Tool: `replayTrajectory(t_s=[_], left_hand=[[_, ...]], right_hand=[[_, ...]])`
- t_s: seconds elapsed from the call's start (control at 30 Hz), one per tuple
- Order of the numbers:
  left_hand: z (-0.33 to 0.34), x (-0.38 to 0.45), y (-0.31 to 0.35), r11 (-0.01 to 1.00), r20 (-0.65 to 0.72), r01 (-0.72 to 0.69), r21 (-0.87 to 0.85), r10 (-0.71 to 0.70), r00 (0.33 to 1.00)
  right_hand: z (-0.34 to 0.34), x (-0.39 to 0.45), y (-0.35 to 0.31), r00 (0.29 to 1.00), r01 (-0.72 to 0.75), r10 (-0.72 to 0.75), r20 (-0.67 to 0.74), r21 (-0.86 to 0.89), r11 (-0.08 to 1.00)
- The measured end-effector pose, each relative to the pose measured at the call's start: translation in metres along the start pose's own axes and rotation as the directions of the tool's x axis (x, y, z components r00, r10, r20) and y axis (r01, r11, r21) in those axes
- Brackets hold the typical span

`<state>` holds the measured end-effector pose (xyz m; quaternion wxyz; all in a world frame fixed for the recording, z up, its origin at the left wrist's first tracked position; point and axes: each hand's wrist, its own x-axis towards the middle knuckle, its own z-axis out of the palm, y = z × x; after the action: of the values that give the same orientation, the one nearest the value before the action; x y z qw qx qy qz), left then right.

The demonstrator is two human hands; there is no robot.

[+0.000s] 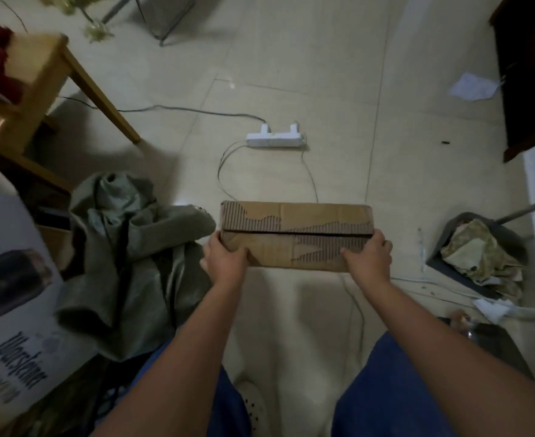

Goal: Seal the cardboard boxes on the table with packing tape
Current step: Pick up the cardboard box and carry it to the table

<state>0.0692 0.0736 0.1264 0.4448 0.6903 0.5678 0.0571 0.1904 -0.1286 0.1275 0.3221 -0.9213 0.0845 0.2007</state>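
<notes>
A long flat cardboard box [296, 230] is held in front of me above the tiled floor, its two top flaps meeting in a dark seam along the middle. Torn patches on top show the corrugated ribs. My left hand [226, 260] grips the box's left end, thumb on top near the front corner. At the right end my right hand [368, 255] grips it the same way. No tape roll is in sight.
A white power strip [274, 138] with cables lies on the floor beyond the box. A green sack [133, 257] and a printed carton [10, 294] are at left, a wooden table leg [99, 93] behind them. A dustpan with rubbish [477, 257] sits at right.
</notes>
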Motion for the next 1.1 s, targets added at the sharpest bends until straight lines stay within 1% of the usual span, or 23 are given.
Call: replayTrajectory(t_s=[0.13,0.37,0.47,0.6,0.7,0.83,1.1], left_hand=[[-0.057,-0.022,0.055,0.999,-0.002,0.006,-0.04,-0.006,1.0],[-0.168,-0.056,0.161,1.0,0.007,-0.014,-0.024,0.014,1.0],[-0.218,-0.071,0.204,0.999,0.05,-0.025,-0.022,0.026,0.998],[-0.265,-0.073,0.246,0.998,0.13,-0.014,-0.057,0.021,0.991],[-0.285,-0.072,0.278,0.991,0.147,-0.033,-0.129,0.052,0.988],[-0.297,-0.058,0.318,0.987,0.148,-0.086,-0.137,0.106,0.983],[-0.286,-0.005,0.419,0.965,0.119,-0.059,-0.254,0.092,0.989]], right_hand=[[-0.057,-0.03,-0.065,0.999,0.024,-0.023,0.022,-0.014,1.0],[-0.157,-0.095,-0.176,0.999,0.034,-0.034,0.032,-0.02,0.999],[-0.2,-0.126,-0.224,0.999,0.033,-0.032,0.024,-0.029,0.999],[-0.244,-0.152,-0.277,0.998,0.06,-0.059,0.022,-0.036,0.998],[-0.265,-0.155,-0.308,0.998,0.059,-0.058,0.019,-0.032,0.998],[-0.281,-0.139,-0.347,0.997,0.079,-0.079,0.018,-0.024,0.997],[-0.304,-0.058,-0.434,0.99,0.138,-0.138,0.039,0.0,0.99]])
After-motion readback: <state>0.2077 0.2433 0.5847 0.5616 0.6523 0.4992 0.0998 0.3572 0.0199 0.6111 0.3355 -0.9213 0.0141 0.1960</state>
